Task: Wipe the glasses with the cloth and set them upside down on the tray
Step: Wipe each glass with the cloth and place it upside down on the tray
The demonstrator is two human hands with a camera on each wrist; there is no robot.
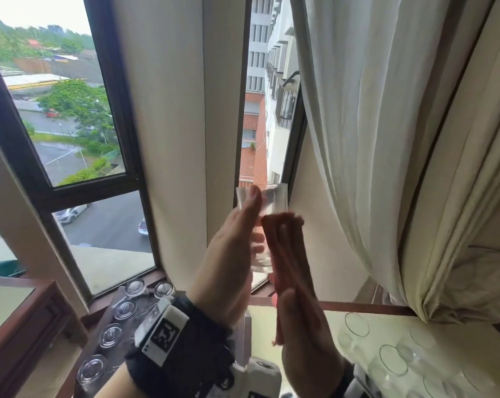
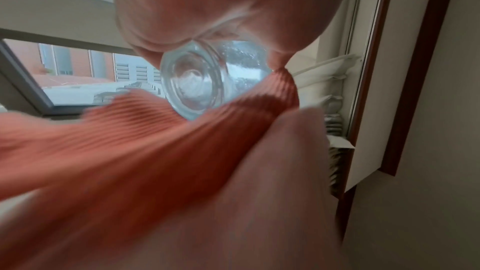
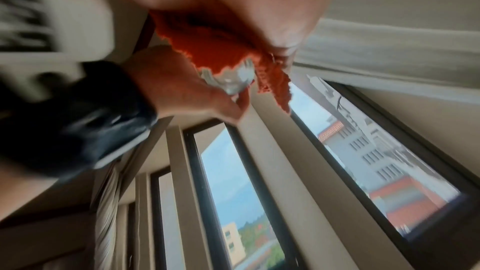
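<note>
A clear, straight-walled glass with a thick base is held up in front of the window, mouth uppermost. It is gripped by the left hand, whose thumb is laid along its wall and whose fingers are curled round the far side. A ribbed orange cloth, folded into a long strip, is pressed against the right side of the glass by the right hand; the fingers are hidden behind the cloth in the head view, and in the right wrist view they are seen closed on it. From the left wrist, the round base of the glass is seen framed between skin and cloth. A square black-and-white marker is worn on the black left wrist strap; no writing can be read. Below left, several glasses are stood upside down on a dark tray. Below right, more glasses are stood mouth up on a pale surface.
</note>
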